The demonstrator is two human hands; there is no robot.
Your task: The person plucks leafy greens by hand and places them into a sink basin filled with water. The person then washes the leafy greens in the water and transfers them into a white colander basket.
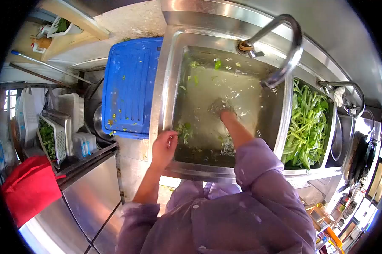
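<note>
My left hand (163,147) is over the left rim of the steel sink (166,84). Its fingers are loosely curled with a gap at the thumb, and I see nothing held in them. Small green leaves (185,128) float in the water just beside its fingertips. My right hand (227,113) is dipped into the cloudy water (212,91) near the middle of the basin. Ripples and the water hide its fingers, so whether they grip anything is not visible. Loose leaf scraps (217,64) drift toward the far side.
A curved faucet (294,46) reaches over the basin's right side. Leafy green vegetables (306,127) fill the neighbouring sink. To the left lies a blue plastic lid (129,89) with leaf bits. White baskets (57,144) and a red cloth (32,186) are at far left.
</note>
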